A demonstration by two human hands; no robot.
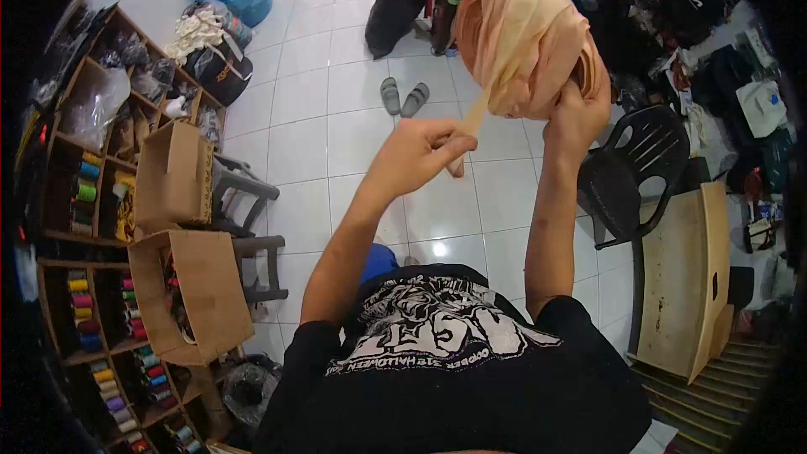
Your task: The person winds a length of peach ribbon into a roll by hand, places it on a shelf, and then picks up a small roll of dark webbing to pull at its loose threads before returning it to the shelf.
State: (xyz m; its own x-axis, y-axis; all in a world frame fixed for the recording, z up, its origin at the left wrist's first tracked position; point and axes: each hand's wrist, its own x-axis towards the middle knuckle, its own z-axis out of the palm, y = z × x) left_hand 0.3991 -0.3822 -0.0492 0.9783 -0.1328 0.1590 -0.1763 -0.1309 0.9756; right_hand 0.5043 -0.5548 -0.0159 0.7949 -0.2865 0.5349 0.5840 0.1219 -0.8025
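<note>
A large, loosely wound roll of peach fabric strip [530, 50] is held up in front of me at the upper right. My right hand [580, 113] grips it from below, the fingers partly hidden in the roll's open end. One paler length of the strip [479, 113] runs down from the roll to my left hand [429, 151]. There the thumb and fingers are closed in a pinch on this strip, below and left of the roll.
Wooden shelves with coloured thread spools [81, 303] and open cardboard boxes [189, 294] line the left. A black plastic chair [626, 176] and wooden boards [672, 286] stand on the right. Grey sandals [403, 98] lie on the white tiled floor [345, 88].
</note>
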